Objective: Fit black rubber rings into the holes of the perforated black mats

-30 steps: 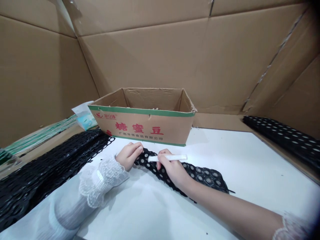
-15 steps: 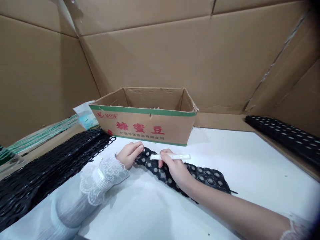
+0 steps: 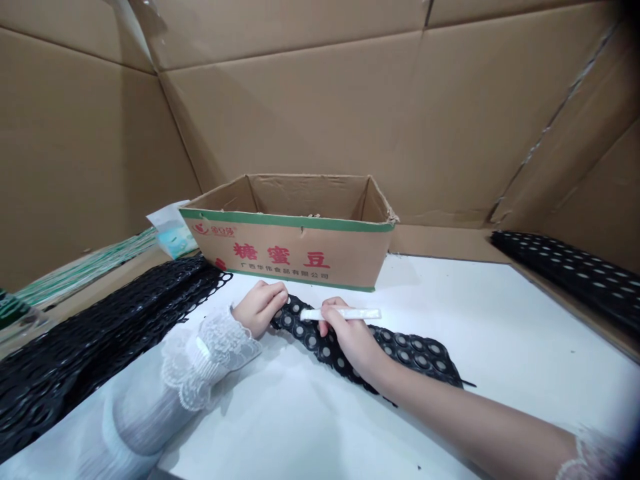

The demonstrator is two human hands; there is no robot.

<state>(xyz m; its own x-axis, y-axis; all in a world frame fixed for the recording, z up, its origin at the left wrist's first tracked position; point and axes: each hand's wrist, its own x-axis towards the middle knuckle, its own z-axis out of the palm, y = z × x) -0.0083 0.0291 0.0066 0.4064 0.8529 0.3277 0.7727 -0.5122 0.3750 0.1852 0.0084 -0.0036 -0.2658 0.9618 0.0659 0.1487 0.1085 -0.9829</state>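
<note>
A black strip with rows of round holes (image 3: 419, 353) lies slantwise across the white tabletop, pale discs showing in its holes. My left hand (image 3: 261, 308) is closed on the strip's far left end, fingers curled over it. Over the middle of the strip, my right hand (image 3: 350, 333) pinches a slim white stick-like tool (image 3: 360, 313). The tool points left, its tip above or against the strip; contact cannot be made out. My right hand and forearm hide part of the strip's middle.
An open cardboard box (image 3: 285, 250) with a green edge and red lettering stands just behind my hands. Black perforated sheets (image 3: 100, 333) are heaped at left, beside green-and-white strips (image 3: 95, 263) and a tissue pack (image 3: 175, 230). Another perforated black stack (image 3: 570, 273) sits right. Cardboard walls (image 3: 325, 107) enclose the table.
Almost nothing differs. Both hands keep their grip and place, and the strip has stayed where it was.
</note>
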